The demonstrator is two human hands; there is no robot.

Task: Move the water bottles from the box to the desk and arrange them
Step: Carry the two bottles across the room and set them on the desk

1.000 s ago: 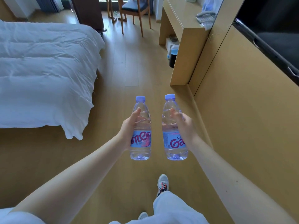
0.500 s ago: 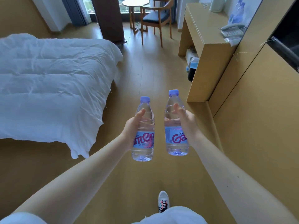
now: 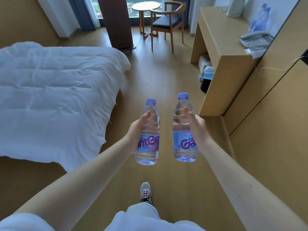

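forward, left hand (image 3: pixel 138 131) grips left bottle (image 3: pixel 148 145), right hand (image 3: pixel 199 129) right bottle (image 3: pixel 183 144) (upright)

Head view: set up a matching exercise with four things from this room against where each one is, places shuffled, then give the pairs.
Things
1. telephone
2. chair
3. dark bin
4. bottle labelled "Ga"

Places
A. under the desk
B. gripped in the right hand
C. on the desk top
D. beside the round table

Pairs: 1-C, 2-D, 3-A, 4-B
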